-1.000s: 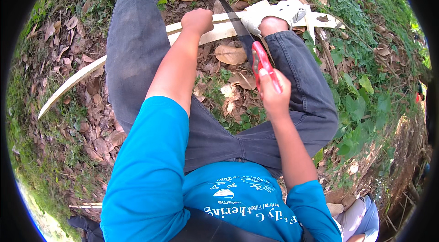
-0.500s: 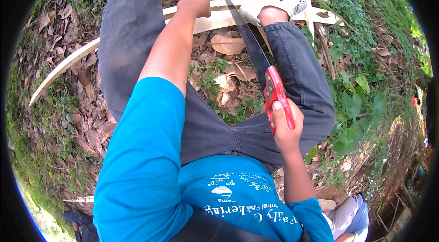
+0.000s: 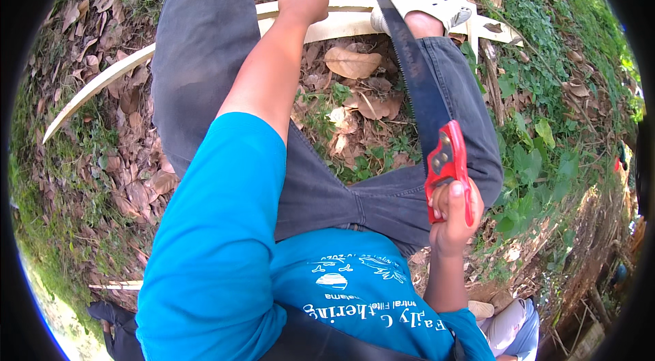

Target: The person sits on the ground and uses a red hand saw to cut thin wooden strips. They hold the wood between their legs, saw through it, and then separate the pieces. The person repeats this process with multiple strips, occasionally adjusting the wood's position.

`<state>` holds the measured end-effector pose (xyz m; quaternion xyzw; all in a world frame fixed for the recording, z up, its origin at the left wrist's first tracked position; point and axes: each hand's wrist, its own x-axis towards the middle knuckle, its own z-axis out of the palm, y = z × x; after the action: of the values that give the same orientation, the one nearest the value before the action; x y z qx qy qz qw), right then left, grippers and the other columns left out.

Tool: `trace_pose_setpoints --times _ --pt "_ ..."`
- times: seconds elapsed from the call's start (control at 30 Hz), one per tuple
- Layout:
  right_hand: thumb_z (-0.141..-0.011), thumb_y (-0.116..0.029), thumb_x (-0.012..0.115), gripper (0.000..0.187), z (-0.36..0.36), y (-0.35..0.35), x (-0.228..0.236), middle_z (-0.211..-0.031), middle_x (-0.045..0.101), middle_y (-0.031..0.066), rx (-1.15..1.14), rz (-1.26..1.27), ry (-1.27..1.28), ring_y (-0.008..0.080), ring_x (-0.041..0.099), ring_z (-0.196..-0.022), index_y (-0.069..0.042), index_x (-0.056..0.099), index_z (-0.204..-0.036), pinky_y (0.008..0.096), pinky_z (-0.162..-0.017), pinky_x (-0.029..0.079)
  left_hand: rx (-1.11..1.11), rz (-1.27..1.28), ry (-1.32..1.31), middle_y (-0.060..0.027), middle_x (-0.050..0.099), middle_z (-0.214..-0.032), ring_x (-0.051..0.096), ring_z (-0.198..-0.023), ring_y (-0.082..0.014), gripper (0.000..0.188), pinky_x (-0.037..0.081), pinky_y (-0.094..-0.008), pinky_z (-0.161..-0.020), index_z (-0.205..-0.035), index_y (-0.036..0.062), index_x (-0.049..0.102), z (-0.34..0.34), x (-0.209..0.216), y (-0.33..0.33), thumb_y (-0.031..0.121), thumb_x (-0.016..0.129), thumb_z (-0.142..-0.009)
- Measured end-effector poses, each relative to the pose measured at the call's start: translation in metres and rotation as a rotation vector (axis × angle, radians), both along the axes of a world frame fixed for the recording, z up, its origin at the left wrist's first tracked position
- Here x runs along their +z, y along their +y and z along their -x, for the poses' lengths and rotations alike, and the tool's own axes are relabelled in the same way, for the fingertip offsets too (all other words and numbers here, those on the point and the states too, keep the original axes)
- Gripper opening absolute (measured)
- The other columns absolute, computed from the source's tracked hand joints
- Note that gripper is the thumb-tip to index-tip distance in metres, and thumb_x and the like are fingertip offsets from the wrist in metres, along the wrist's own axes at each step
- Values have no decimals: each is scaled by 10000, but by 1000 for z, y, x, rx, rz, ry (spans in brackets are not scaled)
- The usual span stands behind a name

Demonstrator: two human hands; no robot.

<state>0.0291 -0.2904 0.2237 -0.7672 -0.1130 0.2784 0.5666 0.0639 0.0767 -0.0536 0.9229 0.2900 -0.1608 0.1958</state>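
The left hand (image 3: pixel 304 4) gripped the pale strip (image 3: pixel 348 3); the right hand (image 3: pixel 456 216) gripped the saw (image 3: pixel 414 64). Steady control required a planted shoe (image 3: pixel 439 8) and an unflexed saw.

PLACE: outdoors, vegetated ground (image 3: pixel 368 105) | SIGNS: fallen brown leaves (image 3: pixel 353 63), leafy green plants (image 3: pixel 531 160)

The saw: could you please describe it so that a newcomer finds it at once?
Start at the grey trousers and find the person's right hand. It grips the saw, whose blade slants up past the white shoe. A red handle and long toothed dark blade set it apart from the pale strips.
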Motion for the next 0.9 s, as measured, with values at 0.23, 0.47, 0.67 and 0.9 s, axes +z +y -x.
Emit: trace_pose_setpoints --times 0.23,0.47,0.67,0.9 --pt "-1040 -255 653 316 -24 34 -47 -650 504 -40 46 62 -74 31 428 -569 -33 592 -823 244 -515 321 1 -186 -214 -131 772 -1001 757 -919 -329 241 608 -466 -754 -1061 140 741 8 -29 -15 144 523 -957" --pt "-1042 -198 653 345 -39 57 -102 -671 492 -54 95 69 -114 27 408 -613 -30 576 -751 251 -537 317 -3 -188 -239 -115 769 -972 751 -929 -310 209 602 -464 -742 -1023 133 725 13 -28 -16 153 530 -950" --pt "-1042 -197 649 336 -41 58 -103 -669 509 -43 86 35 -82 28 425 -613 -24 592 -760 248 -541 331 3 -185 -239 -104 767 -983 747 -953 -306 191 602 -467 -759 -1013 143 737 13 -28 -16 160 564 -933" --pt "-1043 -195 640 310 -36 55 -99 -673 524 -38 53 66 -61 30 440 -602 -22 611 -787 250 -537 343 20 -160 -206 -94 765 -989 743 -956 -304 165 603 -464 -771 -1015 156 740 13 -22 -16 210 627 -908"
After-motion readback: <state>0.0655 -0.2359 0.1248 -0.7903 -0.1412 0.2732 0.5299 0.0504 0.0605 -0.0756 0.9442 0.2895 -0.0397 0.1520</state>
